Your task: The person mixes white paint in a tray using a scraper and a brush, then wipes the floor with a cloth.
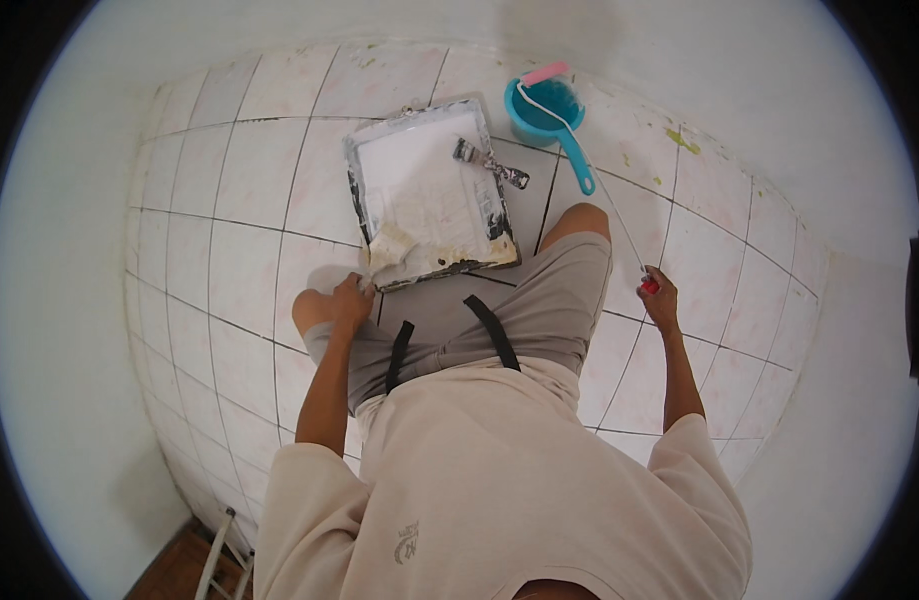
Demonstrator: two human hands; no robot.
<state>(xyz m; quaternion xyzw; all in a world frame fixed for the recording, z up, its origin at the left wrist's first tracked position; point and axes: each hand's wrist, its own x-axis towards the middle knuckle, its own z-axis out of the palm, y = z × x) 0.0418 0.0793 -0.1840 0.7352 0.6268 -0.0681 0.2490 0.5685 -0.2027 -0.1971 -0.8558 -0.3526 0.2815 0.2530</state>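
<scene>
My right hand (660, 299) is closed round the red handle of a paint roller (616, 202). Its long thin frame reaches forward to a small pink roller sleeve (545, 73) at the far rim of a turquoise dipper (539, 126). My left hand (350, 304) is closed at the near left corner of a paint tray (353, 190), on what looks like the handle of a wide pale paintbrush (390, 250). That brush's head rests over the tray's corner. White paint coats the tray, and a dark paint-stained brush (491, 164) lies across its right edge.
Pale square floor tiles (249, 260) with dark joints surround me, with yellow-green specks near the far wall (699, 90). White walls rise on the sides. A ladder (215, 555) stands behind at the lower left by a brown surface. My knees flank the tray's near side.
</scene>
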